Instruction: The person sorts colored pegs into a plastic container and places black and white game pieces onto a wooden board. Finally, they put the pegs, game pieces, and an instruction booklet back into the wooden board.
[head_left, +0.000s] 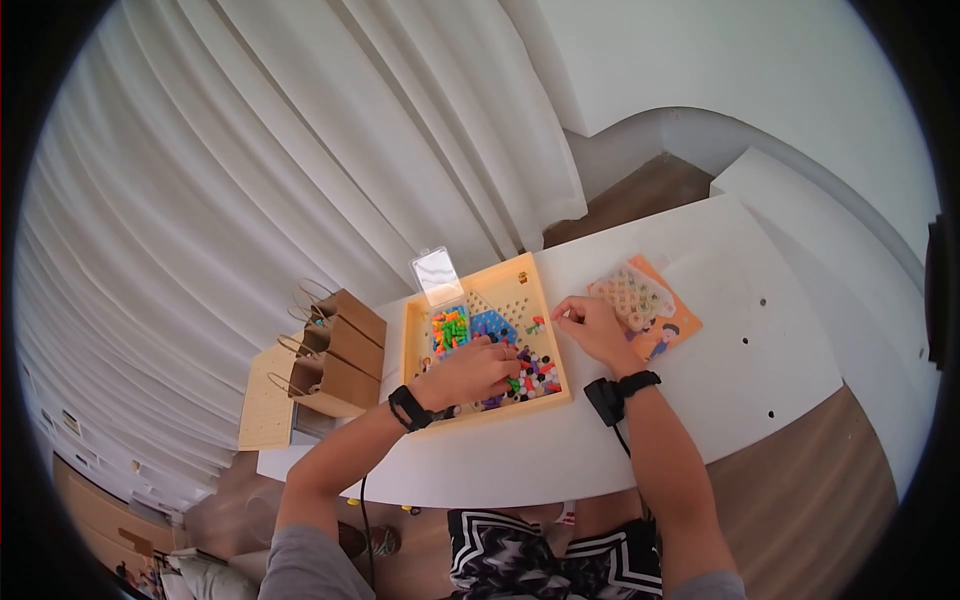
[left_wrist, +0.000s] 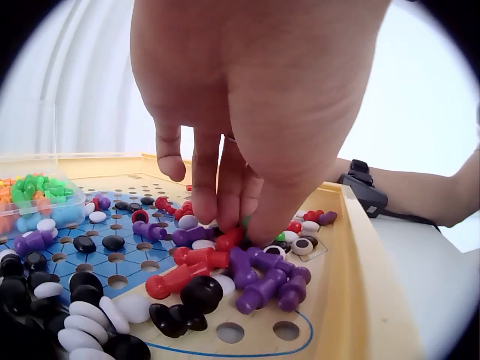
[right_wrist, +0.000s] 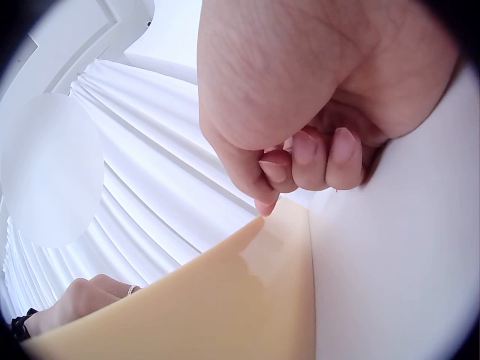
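My left hand (head_left: 468, 375) reaches down into the shallow wooden tray (head_left: 556, 365). Its thumb and fingertips pinch at a small green peg (left_wrist: 246, 222), mostly hidden by the fingers. Around the fingertips lie purple pegs (left_wrist: 260, 292), red pegs (left_wrist: 180, 280), and black and white pebble-like pieces (left_wrist: 84, 324). My right hand (head_left: 592, 328) rests beside the tray's right wall, its fingers loosely curled and nothing seen in them. In the right wrist view its fingertips (right_wrist: 266, 206) come right at the tray's rim.
A clear plastic box (head_left: 440, 278) with its lid up holds green and orange pegs (head_left: 450, 328) inside the tray. Brown paper bags (head_left: 340, 360) stand at left. A bag of ring-shaped pieces (head_left: 632, 297) lies on an orange booklet (head_left: 672, 335) at right, on the white table (head_left: 720, 390).
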